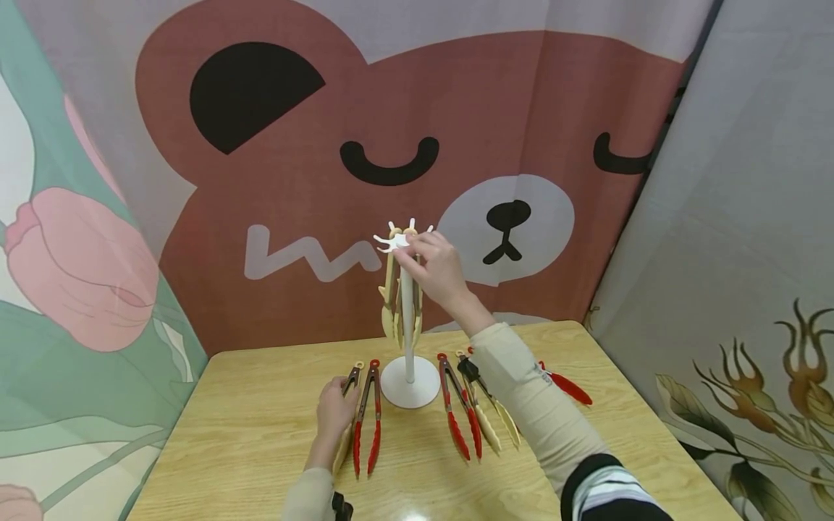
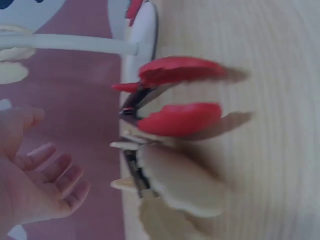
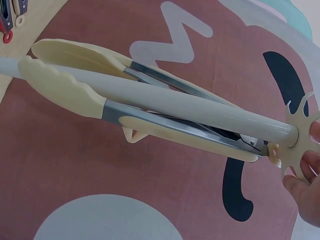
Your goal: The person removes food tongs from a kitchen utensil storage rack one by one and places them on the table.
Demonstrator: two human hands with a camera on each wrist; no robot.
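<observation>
Evidently, the right hand (image 1: 438, 269) pinches the hooked crown (image 1: 399, 242) of the white stand (image 1: 408, 325) at frame centre, likely light, rigid, best gripped by its pole, while the left hand (image 1: 335, 409), empty, hovers lower-centre near cream tongs (image 2: 177, 177).

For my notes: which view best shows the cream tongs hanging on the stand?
Right wrist: the hanging tongs appear large and close. Head view shows them small, partly behind the pole; left wrist shows only their lower ends, blurred.

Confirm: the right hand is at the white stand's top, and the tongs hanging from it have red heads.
Not red: the right wrist view shows cream heads on the hanging tongs. The right hand is at the top of the white stand.
</observation>
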